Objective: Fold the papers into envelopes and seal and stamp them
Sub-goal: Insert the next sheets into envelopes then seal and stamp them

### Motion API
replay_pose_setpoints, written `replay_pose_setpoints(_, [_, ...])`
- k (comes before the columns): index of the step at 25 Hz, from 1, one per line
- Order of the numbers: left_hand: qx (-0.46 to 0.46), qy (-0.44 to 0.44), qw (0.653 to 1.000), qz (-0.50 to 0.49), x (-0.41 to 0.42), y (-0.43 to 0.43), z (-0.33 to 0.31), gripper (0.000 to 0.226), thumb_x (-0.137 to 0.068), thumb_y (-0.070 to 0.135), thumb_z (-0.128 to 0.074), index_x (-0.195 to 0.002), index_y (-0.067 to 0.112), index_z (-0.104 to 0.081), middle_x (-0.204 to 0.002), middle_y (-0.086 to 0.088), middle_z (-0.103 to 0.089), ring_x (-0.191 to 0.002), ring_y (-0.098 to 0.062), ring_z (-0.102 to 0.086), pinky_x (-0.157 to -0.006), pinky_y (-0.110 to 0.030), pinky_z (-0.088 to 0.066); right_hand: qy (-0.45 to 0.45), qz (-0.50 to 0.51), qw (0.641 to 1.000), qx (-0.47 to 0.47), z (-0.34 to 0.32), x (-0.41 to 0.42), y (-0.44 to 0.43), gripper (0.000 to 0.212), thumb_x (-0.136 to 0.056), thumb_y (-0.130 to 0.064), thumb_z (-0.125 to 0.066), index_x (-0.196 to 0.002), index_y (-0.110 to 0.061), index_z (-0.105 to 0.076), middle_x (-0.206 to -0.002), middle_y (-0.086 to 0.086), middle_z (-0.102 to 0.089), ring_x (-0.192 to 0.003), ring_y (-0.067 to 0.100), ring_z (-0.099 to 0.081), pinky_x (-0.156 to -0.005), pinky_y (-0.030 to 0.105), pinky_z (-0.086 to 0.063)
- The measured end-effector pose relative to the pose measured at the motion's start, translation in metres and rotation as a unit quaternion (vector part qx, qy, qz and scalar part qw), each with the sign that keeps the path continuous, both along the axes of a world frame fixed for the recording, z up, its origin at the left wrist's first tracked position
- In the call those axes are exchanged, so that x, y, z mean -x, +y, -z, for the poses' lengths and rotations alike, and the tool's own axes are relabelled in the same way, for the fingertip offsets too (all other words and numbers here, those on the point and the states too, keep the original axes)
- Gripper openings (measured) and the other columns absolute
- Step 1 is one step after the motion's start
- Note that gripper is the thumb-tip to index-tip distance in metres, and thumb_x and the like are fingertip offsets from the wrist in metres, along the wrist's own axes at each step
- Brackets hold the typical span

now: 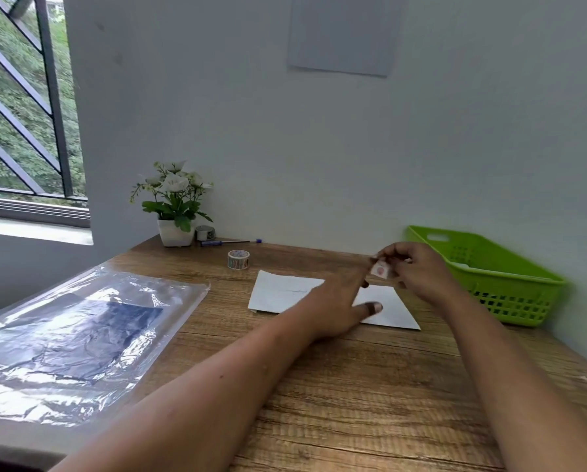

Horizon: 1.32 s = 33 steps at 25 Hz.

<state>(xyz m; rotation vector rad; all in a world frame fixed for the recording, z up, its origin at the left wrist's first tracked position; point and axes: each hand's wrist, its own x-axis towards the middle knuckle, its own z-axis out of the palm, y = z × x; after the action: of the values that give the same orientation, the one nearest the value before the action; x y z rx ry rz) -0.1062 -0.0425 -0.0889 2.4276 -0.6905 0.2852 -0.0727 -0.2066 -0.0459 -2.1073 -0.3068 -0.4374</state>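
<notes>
Here we see both of the person's forearms reaching out over a wooden tabletop (370, 386) set against a pale wall. A white folded paper (285, 291) lies flat on the tabletop, partly hidden by the left hand (340, 308). That hand rests over the paper with its fingers (372, 307) spread and stretched forward, gripping nothing we can make out. Above the paper's far right part, the right hand (414, 270) is lifted off the surface, its fingers pinched closed on a small pale sticker (380, 269) with a pinkish mark; motion blur keeps us from reading its design. The left forefinger reaches up close to the sticker, though we cannot tell whether it touches.

Just right of the hands a green plastic basket (510, 294) stands by the wall, with something white inside it. Beyond the paper, a roll of patterned tape (238, 259) stands apart on the tabletop. Farther back, near the wall, a blue pen (227, 242) lies beside a white pot of white flowers (173, 206), with a second small roll (205, 233) between pot and pen. On the left, a clear plastic sleeve (81, 338) holding dark sheets lies flat at the tabletop's edge, beneath a barred window (23, 107).
</notes>
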Motion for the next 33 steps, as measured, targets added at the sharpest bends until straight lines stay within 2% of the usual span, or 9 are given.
replay_pose_setpoints(3, [-0.084,0.057,0.995,-0.016,-0.008,0.003,0.007,0.073,-0.095,0.043,-0.047,-0.150,0.037,0.000,-0.144,-0.005,-0.045,-0.134,-0.026,-0.036,-0.109,-0.043,-0.032,0.038,0.048,0.997,0.047,0.014,-0.011,-0.013,0.017,-0.091,-0.003,-0.055,-0.093,-0.012,-0.069,-0.086,0.003,-0.066,-0.077,0.015,-0.059,-0.063,0.024,-0.046])
replay_pose_setpoints(7, [-0.114,-0.005,0.990,-0.083,-0.013,0.009,-0.004,0.049,-0.095,0.042,-0.046,-0.141,0.028,-0.039,-0.138,-0.002,-0.053,-0.128,-0.024,-0.045,-0.105,-0.042,-0.039,0.060,0.073,0.994,0.051,0.026,-0.019,-0.013,0.018,-0.090,-0.002,-0.057,-0.083,-0.015,-0.067,-0.081,0.010,-0.065,-0.072,0.022,-0.059,-0.071,0.036,-0.053])
replay_pose_setpoints(9, [-0.142,-0.041,0.984,-0.099,-0.012,0.009,-0.006,0.045,-0.091,0.045,-0.053,-0.133,0.030,-0.050,-0.129,0.002,-0.058,-0.122,-0.021,-0.050,-0.099,-0.040,-0.043,0.057,0.057,0.995,0.066,0.028,-0.018,-0.010,0.012,-0.089,-0.004,-0.060,-0.084,-0.012,-0.068,-0.087,0.011,-0.067,-0.070,0.019,-0.059,-0.066,0.031,-0.052])
replay_pose_setpoints(11, [-0.159,-0.041,0.982,-0.095,-0.010,0.006,-0.005,0.050,-0.087,0.047,-0.059,-0.133,0.032,-0.048,-0.126,0.003,-0.060,-0.119,-0.021,-0.051,-0.095,-0.038,-0.044,0.057,0.036,0.994,0.089,0.027,-0.016,-0.007,0.010,-0.088,-0.008,-0.063,-0.082,-0.014,-0.068,-0.087,0.008,-0.068,-0.073,0.016,-0.058,-0.061,0.023,-0.047])
replay_pose_setpoints(14, [-0.121,0.000,0.990,-0.079,-0.007,0.005,-0.006,0.064,-0.083,0.047,-0.064,-0.139,0.030,-0.039,-0.121,0.000,-0.061,-0.118,-0.022,-0.050,-0.095,-0.039,-0.043,0.078,0.000,0.990,0.113,0.026,-0.012,-0.002,0.021,-0.087,-0.007,-0.065,-0.075,-0.024,-0.067,-0.081,0.002,-0.067,-0.070,0.015,-0.058,-0.058,0.023,-0.048])
replay_pose_setpoints(17, [-0.103,0.033,0.992,-0.067,-0.007,0.008,-0.006,0.068,-0.082,0.048,-0.065,-0.141,0.031,-0.034,-0.122,-0.003,-0.059,-0.119,-0.023,-0.049,-0.097,-0.043,-0.043,0.060,0.000,0.981,0.184,0.025,-0.014,-0.002,0.014,-0.084,-0.010,-0.068,-0.087,-0.024,-0.068,-0.085,0.006,-0.069,-0.077,0.018,-0.062,-0.071,0.029,-0.050])
replay_pose_setpoints(19, [-0.113,0.037,0.991,-0.066,-0.007,0.008,-0.005,0.067,-0.083,0.049,-0.063,-0.141,0.031,-0.034,-0.126,-0.004,-0.057,-0.118,-0.024,-0.049,-0.098,-0.043,-0.043,0.054,0.003,0.978,0.200,0.024,-0.013,-0.002,0.015,-0.083,-0.010,-0.069,-0.094,-0.021,-0.067,-0.083,0.007,-0.068,-0.079,0.020,-0.062,-0.071,0.027,-0.048])
replay_pose_setpoints(23, [-0.142,0.032,0.987,-0.065,-0.008,0.007,-0.004,0.062,-0.086,0.054,-0.056,-0.140,0.034,-0.035,-0.125,-0.005,-0.058,-0.117,-0.025,-0.050,-0.096,-0.044,-0.044,0.046,0.013,0.977,0.206,0.023,-0.010,-0.004,0.017,-0.082,-0.005,-0.069,-0.094,-0.017,-0.065,-0.081,0.008,-0.067,-0.079,0.018,-0.060,-0.059,0.018,-0.038])
replay_pose_setpoints(33, [-0.210,0.042,0.974,-0.070,-0.001,0.003,-0.006,0.051,-0.093,0.056,-0.040,-0.141,0.038,-0.038,-0.138,-0.006,-0.049,-0.126,-0.025,-0.045,-0.099,-0.043,-0.039,0.057,0.020,0.973,0.224,0.023,-0.007,-0.003,0.020,-0.080,-0.006,-0.072,-0.093,-0.018,-0.063,-0.070,-0.001,-0.065,-0.072,0.010,-0.060,-0.057,0.013,-0.036])
